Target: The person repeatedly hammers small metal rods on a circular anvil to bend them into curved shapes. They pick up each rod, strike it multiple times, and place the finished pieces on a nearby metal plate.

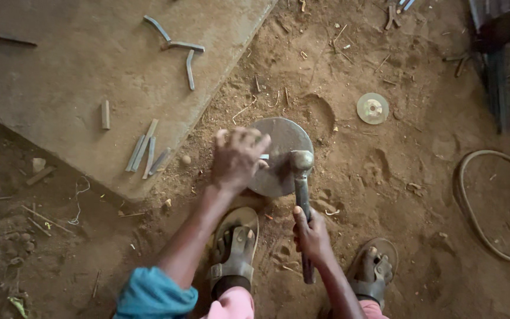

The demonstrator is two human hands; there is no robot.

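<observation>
Left hand presses a small metal piece onto the round anvil sunk in sand; right hand is clenched on the hammer, its head resting on the anvil

The round block under the left hand looks like dull grey metal, matt and worn, and the hammer gripped by the right hand has a smooth, faintly shiny steel head on a dark metal shaft. Left of the block, the slab is rough, dusty concrete strewn with matt grey metal strips. Around the block lies loose, gritty brown soil, with a tarnished metal disc to its right and 2 worn rubber sandals below.
</observation>
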